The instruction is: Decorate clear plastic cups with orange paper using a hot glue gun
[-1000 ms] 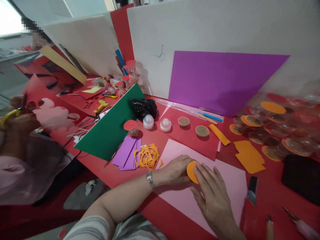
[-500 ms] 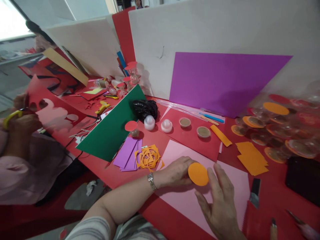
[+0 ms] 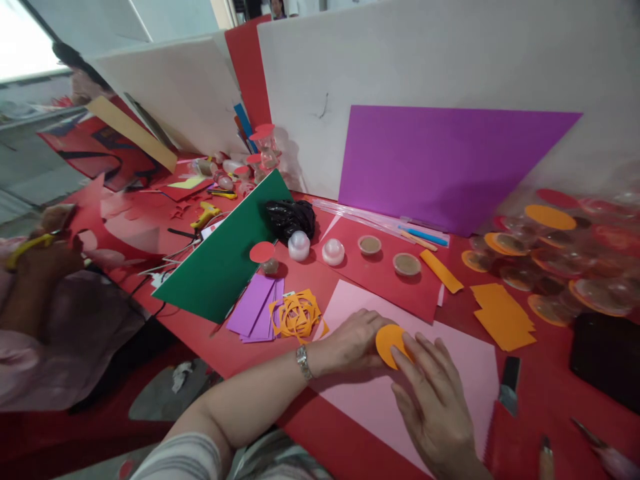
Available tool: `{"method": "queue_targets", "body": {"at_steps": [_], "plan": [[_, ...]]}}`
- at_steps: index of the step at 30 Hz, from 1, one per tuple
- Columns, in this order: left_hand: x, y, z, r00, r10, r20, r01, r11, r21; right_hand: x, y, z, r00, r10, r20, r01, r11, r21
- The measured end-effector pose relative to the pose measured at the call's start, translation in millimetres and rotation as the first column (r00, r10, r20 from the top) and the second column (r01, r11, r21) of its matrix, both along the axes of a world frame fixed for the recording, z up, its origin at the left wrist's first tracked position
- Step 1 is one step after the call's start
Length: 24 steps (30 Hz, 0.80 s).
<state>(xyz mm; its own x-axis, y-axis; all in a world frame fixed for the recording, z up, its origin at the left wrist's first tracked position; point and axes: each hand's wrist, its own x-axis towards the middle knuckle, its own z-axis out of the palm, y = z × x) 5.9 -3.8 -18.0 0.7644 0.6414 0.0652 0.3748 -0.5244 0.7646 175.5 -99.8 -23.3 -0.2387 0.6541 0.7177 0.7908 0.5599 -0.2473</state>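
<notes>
I am watching an orange paper disc (image 3: 389, 341) lying flat, face up, on a pink sheet (image 3: 465, 370) on the red table (image 3: 540, 393); being round, it shows no long axis. My left hand (image 3: 356, 341) is pinching its left edge, while my right hand (image 3: 434, 400) is pressing open, flattened fingers over its right half. An orange cut-out (image 3: 296, 313) and purple slips (image 3: 254, 305) are lying near to the left, a knife (image 3: 509, 384) to the right.

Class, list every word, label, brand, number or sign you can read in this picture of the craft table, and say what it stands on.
None can be read.
The orange paper disc under the left hand and right hand is plain.
So is the pink sheet.
The wristwatch face is too small to read.
</notes>
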Motion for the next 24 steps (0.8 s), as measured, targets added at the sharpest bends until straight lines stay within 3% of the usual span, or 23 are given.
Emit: {"method": "queue_targets", "body": {"at_steps": [11,17,24], "plan": [[1.6,-2.2,0.3,0.999,-0.026,0.029,0.027,0.998,-0.052,-1.3,2.3,-5.1,1.000,-0.007,0.011,0.008,1.000,-0.007],[-0.5,-3.9,1.7,0.998,0.052,0.023,-0.052,0.999,-0.011,-1.2,2.1,-6.0,1.000,-0.020,0.020,0.020,1.000,-0.021],[-1.7,-0.5,1.7,1.000,-0.008,0.006,0.009,1.000,-0.027,-1.6,2.9,-4.7,0.999,0.003,0.039,-0.003,1.000,-0.015]]}}
